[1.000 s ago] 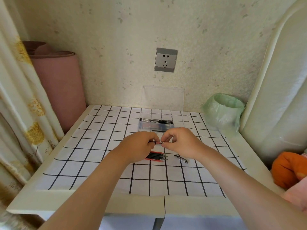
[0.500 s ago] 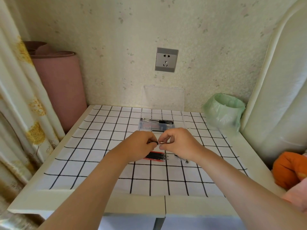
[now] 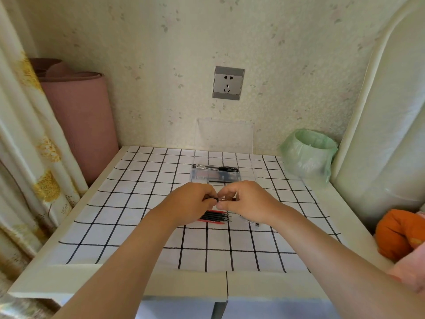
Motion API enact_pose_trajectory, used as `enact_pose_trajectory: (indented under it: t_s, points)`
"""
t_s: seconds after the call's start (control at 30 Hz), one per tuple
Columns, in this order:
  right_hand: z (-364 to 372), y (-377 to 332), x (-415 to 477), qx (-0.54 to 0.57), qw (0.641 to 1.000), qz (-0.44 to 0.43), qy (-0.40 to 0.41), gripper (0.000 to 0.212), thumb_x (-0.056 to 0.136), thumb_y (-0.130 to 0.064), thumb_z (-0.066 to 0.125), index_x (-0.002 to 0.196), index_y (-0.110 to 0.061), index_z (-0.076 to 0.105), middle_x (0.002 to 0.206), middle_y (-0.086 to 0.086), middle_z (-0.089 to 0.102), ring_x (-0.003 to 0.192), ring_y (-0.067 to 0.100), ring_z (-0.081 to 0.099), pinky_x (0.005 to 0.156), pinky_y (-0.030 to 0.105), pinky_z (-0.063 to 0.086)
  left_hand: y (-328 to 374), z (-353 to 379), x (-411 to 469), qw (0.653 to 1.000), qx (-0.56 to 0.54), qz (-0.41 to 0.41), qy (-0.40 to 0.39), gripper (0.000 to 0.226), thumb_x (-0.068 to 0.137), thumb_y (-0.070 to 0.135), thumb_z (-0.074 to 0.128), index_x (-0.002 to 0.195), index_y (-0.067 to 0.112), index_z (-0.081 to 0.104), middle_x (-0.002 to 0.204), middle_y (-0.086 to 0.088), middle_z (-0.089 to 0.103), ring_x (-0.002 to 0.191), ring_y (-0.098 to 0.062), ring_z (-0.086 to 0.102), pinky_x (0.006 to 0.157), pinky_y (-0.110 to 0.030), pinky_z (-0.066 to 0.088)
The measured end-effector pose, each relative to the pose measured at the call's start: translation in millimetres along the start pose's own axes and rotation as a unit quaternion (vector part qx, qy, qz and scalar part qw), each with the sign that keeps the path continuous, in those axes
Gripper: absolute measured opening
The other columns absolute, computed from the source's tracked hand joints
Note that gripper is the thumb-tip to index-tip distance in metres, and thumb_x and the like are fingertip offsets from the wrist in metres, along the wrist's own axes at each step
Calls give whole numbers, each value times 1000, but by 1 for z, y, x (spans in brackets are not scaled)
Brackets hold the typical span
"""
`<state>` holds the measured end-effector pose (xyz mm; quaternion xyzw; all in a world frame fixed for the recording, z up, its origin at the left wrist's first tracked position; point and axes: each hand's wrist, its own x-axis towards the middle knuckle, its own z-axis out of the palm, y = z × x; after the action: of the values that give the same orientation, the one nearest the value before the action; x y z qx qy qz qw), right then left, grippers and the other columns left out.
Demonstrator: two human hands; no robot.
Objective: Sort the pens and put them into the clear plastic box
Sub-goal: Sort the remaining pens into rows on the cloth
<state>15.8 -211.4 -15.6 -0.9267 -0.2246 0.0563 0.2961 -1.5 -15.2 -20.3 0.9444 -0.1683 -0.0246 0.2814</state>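
My L hand (image 3: 193,202) & R hand (image 3: 246,201) both pinch one pen (image 3: 225,199) btwn curled fingertips, above the pen pile (image 3: 216,217) on the grid cloth (image 3: 138,203), just before the clear plastic box (image 3: 200,177).

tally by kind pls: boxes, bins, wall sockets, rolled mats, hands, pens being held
clear plastic box: 1
bin: 1
wall socket: 1
rolled mat: 1
hands: 2, left hand and right hand
pen pinched between both: 1
total: 7
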Motion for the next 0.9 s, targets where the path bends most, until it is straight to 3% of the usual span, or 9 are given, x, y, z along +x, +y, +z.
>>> enact_pose_trajectory:
  t_s: [0.17,0.23,0.33,0.43,0.5,0.63,0.73,0.83,0.9]
  points:
    - [-1,3,2,4,1000,-2,20,13,80,-33,78,89,-32,69,85,-17,65,65,-13,54,61,16,38,1,0,0,1000,2,7,-1,15,96,29,56,105,28,68,89,14,66,78,-4,59,73,-26,51]
    - [-2,2,1,8,1000,-2,5,7,85,-36,73,88,-30,71,79,-17,65,61,-10,54,59,17,38,1,0,0,1000,4,10,-1,14,96,29,57,104,29,68,89,14,66,79,-4,59,74,-27,51]
    - [-3,1,-1,-5,1000,3,-31,17,94,-41,61,89,-29,71,63,-17,59,53,-9,52,54,18,36,-1,0,0,1000,0,13,-4,12,94,31,60,103,31,68,91,15,66,82,-4,60,76,-29,53]
    - [-2,2,-1,-15,999,6,-32,20,88,-47,66,101,-33,70,80,-18,65,64,-11,56,60,16,39,-1,-1,-1,1000,1,12,-1,11,93,31,61,102,31,68,90,15,66,83,-4,60,77,-31,54]
    - [-2,4,0,-2,1000,8,-10,20,80,-42,76,98,-36,67,88,-16,67,64,-11,56,61,16,39,0,-1,-1,1000,-1,10,2,11,93,30,62,102,29,68,91,15,66,83,-4,61,79,-32,54]
    - [-2,2,0,3,1000,1,-4,8,85,-34,73,90,-30,68,83,-15,64,59,-12,54,57,16,37,1,-1,-1,1000,-7,9,1,13,92,29,63,105,29,68,93,15,66,84,-4,60,80,-30,53]
    - [-3,0,0,-8,999,9,-30,16,93,-40,62,96,-28,72,74,-13,63,56,-6,53,57,19,38,-1,-1,-1,1000,-9,8,1,13,91,29,65,104,30,68,93,15,66,87,-4,61,80,-30,54]
    - [-2,2,0,-11,999,10,-29,17,89,-45,65,102,-35,70,90,-14,68,70,-6,57,65,20,44,-2,0,-1,1000,-8,6,1,12,91,28,65,102,32,67,92,17,65,84,-2,60,79,-28,52]
    - [-2,2,0,-6,1000,8,-15,16,83,-40,73,97,-35,67,91,-15,67,64,-11,56,61,17,39,-2,0,-1,1000,-8,6,4,12,91,28,66,101,32,67,90,18,64,82,0,58,78,-26,51]
